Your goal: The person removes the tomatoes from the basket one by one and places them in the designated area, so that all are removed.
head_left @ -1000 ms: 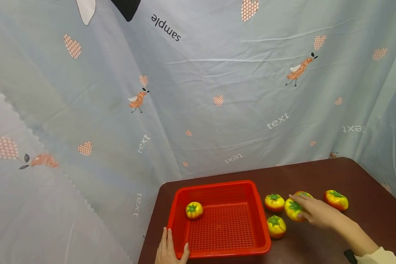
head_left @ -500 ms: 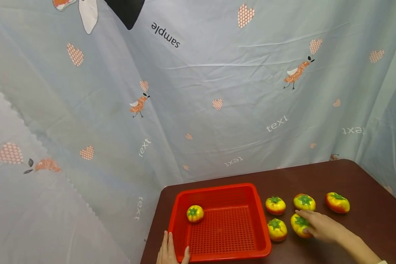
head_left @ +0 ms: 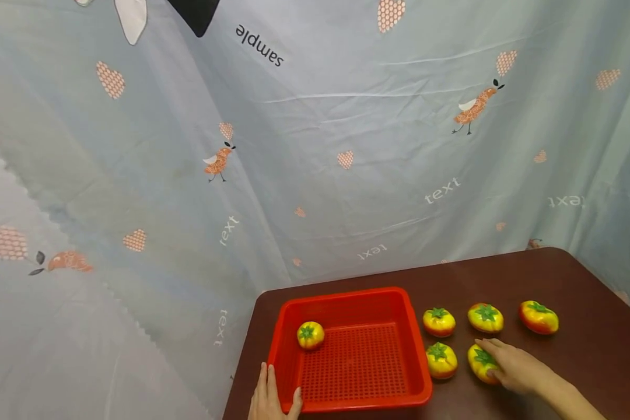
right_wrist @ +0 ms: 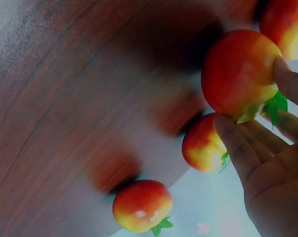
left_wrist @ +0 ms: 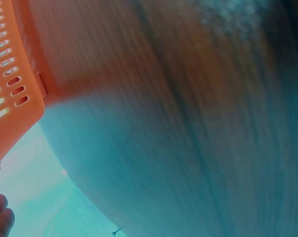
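My right hand (head_left: 517, 368) pinches a yellow-and-red tomato-like fruit (head_left: 482, 363) with a green leafy cap, thumb and fingers on its sides. In the right wrist view this fruit (right_wrist: 240, 74) sits between the thumb and fingertips. My left hand (head_left: 269, 399) rests at the near left corner of a red plastic basket (head_left: 420, 356), its straight fingers along the outer wall and its thumb at the front rim. The left wrist view shows only fingertips (left_wrist: 2, 217) beside the basket's slotted wall (left_wrist: 16, 94). One similar fruit (head_left: 310, 335) lies inside the basket, at the back left.
Two fruits, a back one (head_left: 438, 322) and a front one (head_left: 441, 360), lie close to the basket's right wall. Another fruit (head_left: 485, 318) sits behind the right hand, and one more (head_left: 538, 317) farther right. The dark brown table (head_left: 567, 280) meets a patterned cloth (head_left: 346, 221) behind it.
My right hand has moved nearer and slightly right with its fruit, uncovering the fruit behind it. My left hand stays at the basket corner.
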`<state>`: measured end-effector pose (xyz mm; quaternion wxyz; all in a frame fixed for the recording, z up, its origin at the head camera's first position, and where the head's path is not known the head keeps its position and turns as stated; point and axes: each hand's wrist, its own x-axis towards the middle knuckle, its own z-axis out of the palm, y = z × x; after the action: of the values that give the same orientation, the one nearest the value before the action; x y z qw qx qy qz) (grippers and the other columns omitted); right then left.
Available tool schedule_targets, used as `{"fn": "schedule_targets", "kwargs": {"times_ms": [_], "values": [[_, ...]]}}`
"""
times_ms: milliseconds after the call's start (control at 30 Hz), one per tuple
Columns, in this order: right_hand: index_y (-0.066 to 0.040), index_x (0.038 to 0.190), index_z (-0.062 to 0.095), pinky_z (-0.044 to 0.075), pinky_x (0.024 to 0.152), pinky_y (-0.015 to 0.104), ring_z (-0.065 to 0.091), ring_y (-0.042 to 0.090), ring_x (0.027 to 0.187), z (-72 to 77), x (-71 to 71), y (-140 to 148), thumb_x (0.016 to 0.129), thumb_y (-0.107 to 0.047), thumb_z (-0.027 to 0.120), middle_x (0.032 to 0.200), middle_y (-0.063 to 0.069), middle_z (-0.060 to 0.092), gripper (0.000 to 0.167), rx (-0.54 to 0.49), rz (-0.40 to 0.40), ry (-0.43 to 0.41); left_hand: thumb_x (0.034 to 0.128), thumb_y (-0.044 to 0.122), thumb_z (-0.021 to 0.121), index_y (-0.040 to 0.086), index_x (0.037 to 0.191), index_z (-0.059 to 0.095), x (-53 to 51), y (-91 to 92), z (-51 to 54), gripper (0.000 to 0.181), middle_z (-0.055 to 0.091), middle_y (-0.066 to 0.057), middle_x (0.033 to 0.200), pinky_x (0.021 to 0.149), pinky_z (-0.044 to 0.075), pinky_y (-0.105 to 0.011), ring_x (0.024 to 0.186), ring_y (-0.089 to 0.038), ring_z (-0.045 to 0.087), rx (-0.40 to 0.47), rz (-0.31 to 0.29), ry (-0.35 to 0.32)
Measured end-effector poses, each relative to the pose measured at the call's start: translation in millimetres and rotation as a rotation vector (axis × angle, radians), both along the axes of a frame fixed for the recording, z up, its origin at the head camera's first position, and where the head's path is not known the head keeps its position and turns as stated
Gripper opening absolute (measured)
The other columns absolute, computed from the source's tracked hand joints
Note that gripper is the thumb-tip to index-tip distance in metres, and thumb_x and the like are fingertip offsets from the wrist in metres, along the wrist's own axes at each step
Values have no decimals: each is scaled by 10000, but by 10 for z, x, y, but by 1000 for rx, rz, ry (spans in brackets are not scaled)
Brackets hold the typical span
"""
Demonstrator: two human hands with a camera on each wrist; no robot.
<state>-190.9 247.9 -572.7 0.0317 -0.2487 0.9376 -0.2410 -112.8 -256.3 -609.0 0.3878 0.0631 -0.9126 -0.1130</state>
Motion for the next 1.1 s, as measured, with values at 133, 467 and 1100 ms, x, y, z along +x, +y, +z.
{"fn": "schedule_targets", "kwargs": {"times_ms": [133, 467, 1100], "values": [[63, 1283, 543, 492, 866, 589, 601, 460, 1102, -14, 21, -8, 803, -62, 748, 1276, 311, 563, 536, -28, -29, -21, 669, 360, 820, -53, 1319, 566, -14, 1, 9, 811, 540, -247, 1368, 736, 524, -587, 980, -437, 636, 2, 1, 4], [59, 1289, 534, 501, 862, 567, 606, 433, 1103, -35, 47, -57, 798, -7, 722, 1279, 294, 559, 530, -47, -56, -10, 635, 327, 828, -67, 1299, 580, -22, -16, 7, 811, 554, -262, 1343, 707, 519, -583, 944, -441, 633, -10, -33, 67], [67, 1441, 388, 500, 865, 585, 476, 567, 1223, -124, 181, -81, 821, -112, 753, 1444, 402, 356, 742, -10, -41, 43, 643, 343, 833, -52, 1304, 579, -11, -5, -9, 811, 550, -250, 1360, 725, 524, -579, 953, -427, 640, -9, -25, 51]]}}
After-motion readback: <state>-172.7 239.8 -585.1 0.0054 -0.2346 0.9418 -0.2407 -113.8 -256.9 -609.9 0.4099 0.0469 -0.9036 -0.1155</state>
